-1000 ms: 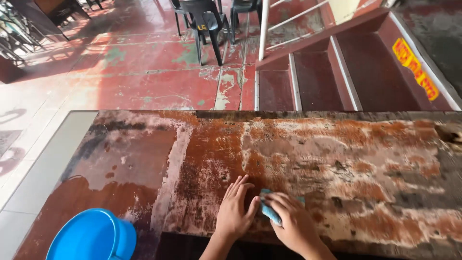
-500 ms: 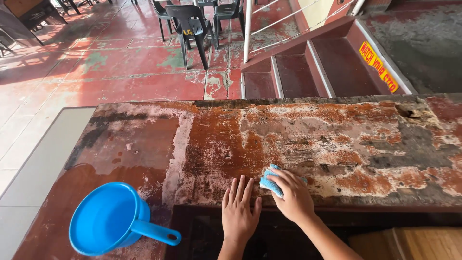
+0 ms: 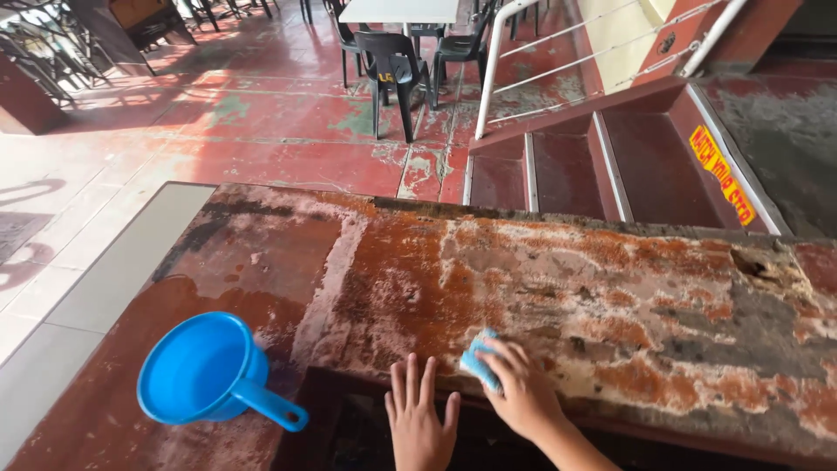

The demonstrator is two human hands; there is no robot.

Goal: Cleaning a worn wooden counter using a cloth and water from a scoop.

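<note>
Your right hand (image 3: 521, 394) has its fingers (image 3: 499, 356) curled down over a small blue sponge (image 3: 479, 358), gripping it and pressing it onto the near edge of the bench (image 3: 558, 279); only the sponge's left end shows from under your knuckles. Your left hand (image 3: 421, 417) lies just beside it, palm down, its fingers (image 3: 411, 384) spread open and flat, holding nothing, their tips reaching up to the bench's near edge. The two hands sit close but do not touch. The bench top is a worn slab, rust red and brown with pale, flaking patches, and a darker wet-looking stretch runs across its left part. Well to the left of your left hand rests a round blue plastic dipper (image 3: 205, 368), its handle (image 3: 270, 408) pointing right and down toward you, its bowl facing up. Beyond the bench you see red painted floor, red steps (image 3: 602, 161) with a white handrail (image 3: 488, 70), and dark plastic chairs (image 3: 392, 74) around a white table (image 3: 397, 10).
</note>
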